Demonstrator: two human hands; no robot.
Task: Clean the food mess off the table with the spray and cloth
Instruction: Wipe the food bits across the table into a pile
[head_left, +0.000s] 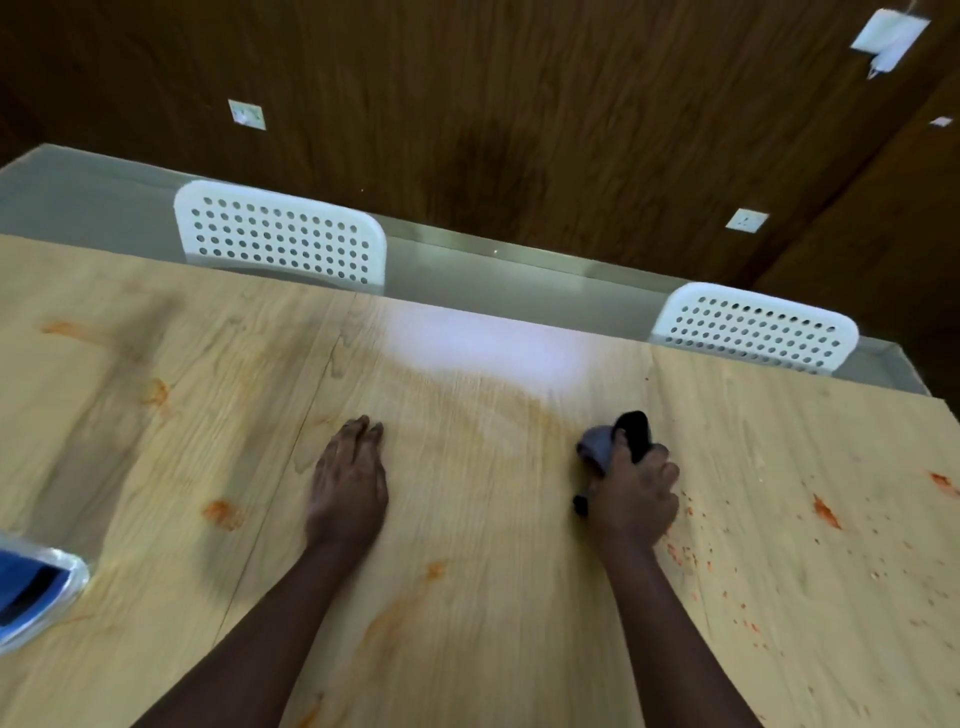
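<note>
My right hand (636, 499) grips a bunched dark grey cloth (613, 441) and holds it down on the light wooden table (467, 597), right of centre. My left hand (350, 478) lies flat on the table with its fingers straight, left of the cloth. Orange-red food smears (826, 512) and crumbs dot the table to the right of the cloth. Fainter orange stains (221, 512) mark the left and near parts. At the left edge a clear plastic object with a blue part (31, 587) lies on the table; I cannot tell whether it is the spray.
Two white perforated chair backs (280, 236) (753, 325) stand behind the table's far edge. A dark wood-panelled wall (519, 104) with sockets rises behind a pale strip of floor. The picture is motion-blurred.
</note>
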